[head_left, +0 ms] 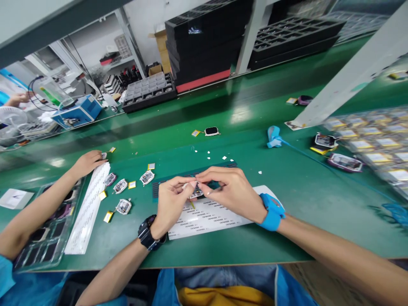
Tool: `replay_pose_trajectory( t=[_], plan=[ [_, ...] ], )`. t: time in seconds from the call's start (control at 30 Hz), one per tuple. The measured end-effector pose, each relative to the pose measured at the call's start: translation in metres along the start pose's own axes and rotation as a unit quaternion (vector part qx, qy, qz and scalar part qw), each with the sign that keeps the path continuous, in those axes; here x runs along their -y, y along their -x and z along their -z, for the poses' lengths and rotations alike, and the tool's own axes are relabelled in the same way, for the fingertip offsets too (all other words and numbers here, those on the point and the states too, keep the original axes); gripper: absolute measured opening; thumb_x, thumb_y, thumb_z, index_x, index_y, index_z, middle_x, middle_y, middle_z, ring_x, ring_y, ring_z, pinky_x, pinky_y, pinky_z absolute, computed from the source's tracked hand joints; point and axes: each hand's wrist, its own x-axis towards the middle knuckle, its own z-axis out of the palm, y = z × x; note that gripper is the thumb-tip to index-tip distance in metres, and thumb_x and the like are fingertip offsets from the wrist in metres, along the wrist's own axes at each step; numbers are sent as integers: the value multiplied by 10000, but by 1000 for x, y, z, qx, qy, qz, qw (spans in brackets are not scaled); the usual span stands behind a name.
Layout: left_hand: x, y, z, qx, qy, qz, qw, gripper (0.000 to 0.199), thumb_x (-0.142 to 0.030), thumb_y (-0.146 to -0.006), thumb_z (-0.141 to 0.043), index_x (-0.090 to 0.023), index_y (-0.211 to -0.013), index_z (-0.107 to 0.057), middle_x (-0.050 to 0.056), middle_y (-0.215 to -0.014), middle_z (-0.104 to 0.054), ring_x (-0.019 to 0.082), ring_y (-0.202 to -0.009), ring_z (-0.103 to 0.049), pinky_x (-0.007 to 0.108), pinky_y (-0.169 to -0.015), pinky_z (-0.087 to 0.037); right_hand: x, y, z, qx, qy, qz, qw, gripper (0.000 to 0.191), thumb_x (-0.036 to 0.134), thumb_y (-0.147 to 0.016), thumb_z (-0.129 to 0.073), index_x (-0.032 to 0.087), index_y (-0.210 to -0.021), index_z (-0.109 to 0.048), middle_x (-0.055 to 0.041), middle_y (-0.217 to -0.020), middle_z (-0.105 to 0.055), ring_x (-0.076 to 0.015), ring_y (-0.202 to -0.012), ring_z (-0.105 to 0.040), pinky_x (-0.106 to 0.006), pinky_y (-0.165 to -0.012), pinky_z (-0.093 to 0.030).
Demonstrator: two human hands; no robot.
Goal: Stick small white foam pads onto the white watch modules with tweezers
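Note:
An open smartwatch body [196,192] with its circuit board bare is held between my two hands above a white printed sheet [207,219]. My left hand [172,202] grips its left side, thumb lying over the top edge. From the right, my right hand [236,189] bends its thumb and index fingertip in at the upper edge of the same body; any tiny part between them is hidden. Below the body a short yellow strip [192,205] shows. Behind my hands lies a dark green ribbed mat [156,191], partly covered by them.
Several open watch bodies [123,206] with yellow-edged batteries lie left. A co-worker's hand [91,162] reaches in beside a long white strip [87,212]. One watch [211,131] lies ahead among white scraps. A blue cord [306,157], a slanted post [338,80] and a battery tray [376,142] stand right.

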Motion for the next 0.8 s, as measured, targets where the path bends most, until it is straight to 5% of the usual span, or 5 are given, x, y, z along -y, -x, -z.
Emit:
replay_pose_trajectory(
  t=[0.13, 0.37, 0.53, 0.67, 0.8],
  plan=[
    [-3, 2, 2, 22, 60, 44, 997, 344, -480, -808, -748, -163, -936, -776, 60, -924, -777, 171, -802, -713, 238, -568, -622, -6, 3, 2, -8, 106, 117, 987, 167, 195, -997, -593, 177, -960, -755, -77, -942, -779, -199, -810, -748, -304, -712, -605],
    [-7, 6, 3, 74, 74, 60, 993, 381, -420, -744, -832, -132, -972, -730, 70, -863, -783, 157, -723, -716, 223, -577, -608, -9, 2, 7, 8, 167, 185, 968, 254, 143, -1037, -511, 170, -904, -726, -62, -905, -773, -163, -753, -730, -265, -638, -573],
    [-11, 3, 5, 87, 70, 62, 992, 469, -443, -724, -861, -137, -1046, -711, 86, -910, -798, 175, -774, -744, 225, -610, -618, -1, -6, 13, 21, 77, 124, 989, 224, 247, -1051, -549, 188, -929, -727, -56, -929, -765, -170, -821, -724, -295, -735, -583],
    [-19, 3, 9, 101, 51, 69, 991, 467, -401, -748, -832, -146, -1117, -704, 83, -938, -795, 164, -763, -738, 230, -620, -632, 1, -4, 30, 13, -25, -11, 1000, 563, 579, -1086, -378, 187, -899, -736, -88, -1007, -758, -183, -835, -714, -313, -719, -577],
    [-20, 9, 9, 269, 2, 169, 948, 432, -315, -762, -791, -169, -1163, -726, 54, -817, -760, 159, -627, -719, 199, -489, -569, -8, 13, 55, 55, -128, -152, 979, 843, 833, -971, -206, 200, -677, -678, -60, -780, -685, -151, -662, -633, -292, -610, -536]
  ],
)
